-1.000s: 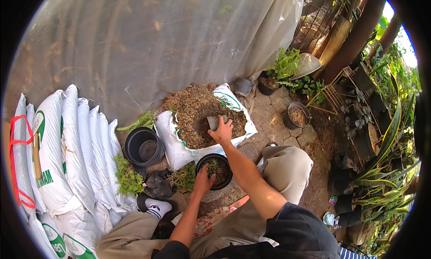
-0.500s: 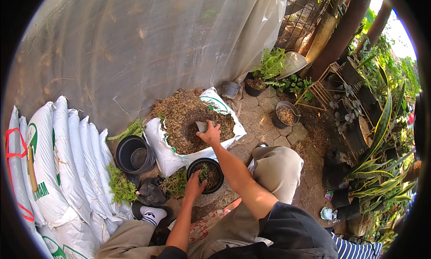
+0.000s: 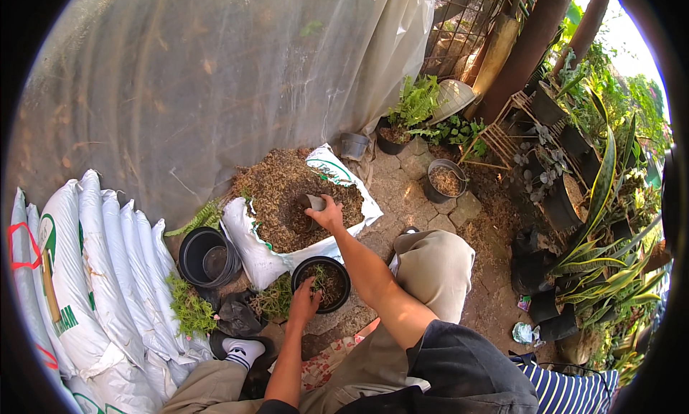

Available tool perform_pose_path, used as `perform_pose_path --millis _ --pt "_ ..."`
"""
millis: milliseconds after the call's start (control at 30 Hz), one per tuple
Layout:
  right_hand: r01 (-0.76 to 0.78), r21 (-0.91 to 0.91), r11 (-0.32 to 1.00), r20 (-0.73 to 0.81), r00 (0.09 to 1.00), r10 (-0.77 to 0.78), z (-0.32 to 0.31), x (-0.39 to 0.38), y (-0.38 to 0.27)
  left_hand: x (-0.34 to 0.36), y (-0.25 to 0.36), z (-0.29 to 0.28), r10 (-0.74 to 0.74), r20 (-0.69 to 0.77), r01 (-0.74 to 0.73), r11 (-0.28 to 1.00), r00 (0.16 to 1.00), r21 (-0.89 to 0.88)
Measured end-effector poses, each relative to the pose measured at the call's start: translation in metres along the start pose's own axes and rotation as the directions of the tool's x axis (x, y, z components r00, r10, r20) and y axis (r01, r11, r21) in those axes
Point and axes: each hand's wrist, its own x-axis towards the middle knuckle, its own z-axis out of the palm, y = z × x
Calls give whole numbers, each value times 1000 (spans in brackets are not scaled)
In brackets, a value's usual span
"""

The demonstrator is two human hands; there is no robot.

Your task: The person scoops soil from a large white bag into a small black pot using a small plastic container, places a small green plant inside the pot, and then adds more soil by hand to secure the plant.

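My right hand (image 3: 330, 214) is closed round a small grey cup-like scoop (image 3: 313, 203), held in a hollow of the brown potting mix (image 3: 276, 188). That mix fills an opened white sack (image 3: 251, 231). Nearer to me stands a round black pot (image 3: 344, 293) with dark soil and a small green plant (image 3: 321, 276) in it. My left hand (image 3: 305, 303) reaches over the pot's left rim, its fingers closed at the plant's base; the fingertips are partly hidden among the leaves.
Nested black pots (image 3: 208, 256) stand left of the sack, beside a black plastic bag (image 3: 238, 313) and leafy plants (image 3: 191, 310). Full white sacks (image 3: 118, 270) lean in a row at far left. A pot of dry mix (image 3: 446, 181) and a potted fern (image 3: 413, 105) stand to the right.
The view has shifted slightly, moving the scene a little left. My right hand still holds the scoop in the mix, and my left hand stays at the plant in the pot.
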Motion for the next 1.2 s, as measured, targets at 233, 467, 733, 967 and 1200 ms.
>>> perform_pose_path --millis 233,467,733,967,1200 --pt "-167 413 895 204 975 88 0 7 -4 -3 -3 -2 28 -35 -30 998 999 -63" --pt "-232 423 876 327 941 91 -38 4 -44 -3 -3 -1 32 -24 -31 999 999 12" --pt "-39 338 940 489 861 -139 -121 1 -122 0 1 5 50 21 -51 996 999 69" --pt "110 8 994 640 763 -90 -200 -27 -191 1 -4 -1 36 36 -39 996 999 77" --pt "316 -29 948 701 683 -207 -231 -101 -193 -3 -6 -5 25 10 -26 998 1000 52"
